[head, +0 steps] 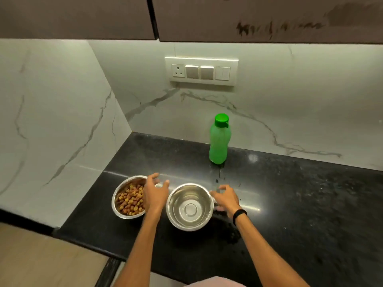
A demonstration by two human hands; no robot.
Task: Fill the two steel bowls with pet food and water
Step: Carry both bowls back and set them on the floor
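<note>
Two steel bowls stand side by side on the black counter (290,204). The left bowl (116,201) holds brown and yellow pet food (130,200). The right bowl (189,207) looks to hold clear water. My left hand (155,193) hovers between the two bowls, fingers spread and relaxed, holding nothing. My right hand (224,198) is just right of the water bowl, near its rim, fingers loosely spread; whether it touches the rim I cannot tell. A green bottle (219,139) with its green cap on stands upright behind the bowls by the wall.
Marble walls meet in a corner at the back left. A switch panel (202,71) sits on the back wall under dark cabinets. Water drops lie on the counter between the bottle and the water bowl. The counter's front edge runs below the bowls.
</note>
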